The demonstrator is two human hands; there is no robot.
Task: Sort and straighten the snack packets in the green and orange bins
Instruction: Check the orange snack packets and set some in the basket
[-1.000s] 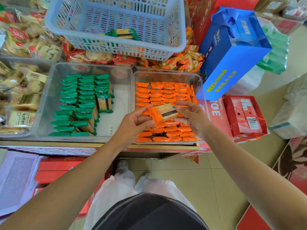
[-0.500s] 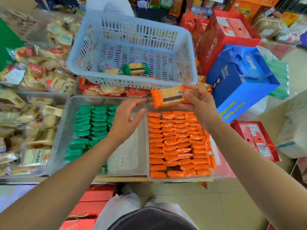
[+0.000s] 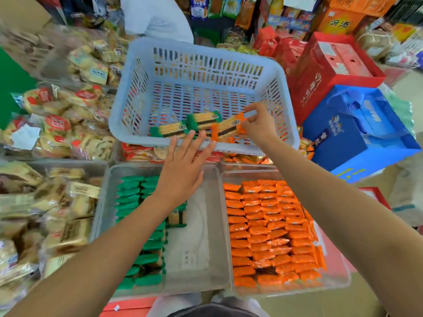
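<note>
My right hand (image 3: pixel 258 124) pinches one end of an orange snack packet (image 3: pixel 225 129) inside the pale blue basket (image 3: pixel 281 88). Two green packets (image 3: pixel 170 129) lie on the basket floor just left of it. My left hand (image 3: pixel 183 170) hovers with fingers spread, its fingertips at the basket's near rim. Below, a clear bin (image 3: pixel 206 259) holds rows of green packets (image 3: pixel 132 197) along its left side, partly hidden by my left forearm. The clear bin (image 3: pixel 338 275) to its right is filled with rows of orange packets (image 3: pixel 263 225).
Bagged biscuits and pastries (image 3: pixel 57 124) fill the trays at the left. A red carton (image 3: pixel 325 76) and a blue gift bag (image 3: pixel 357 131) stand right of the basket. Another person in a white shirt (image 3: pixel 155 17) stands behind it.
My right hand has carried the orange packet from over the orange bin up into the blue basket. My left hand let go of it and rose to the basket's near rim.
</note>
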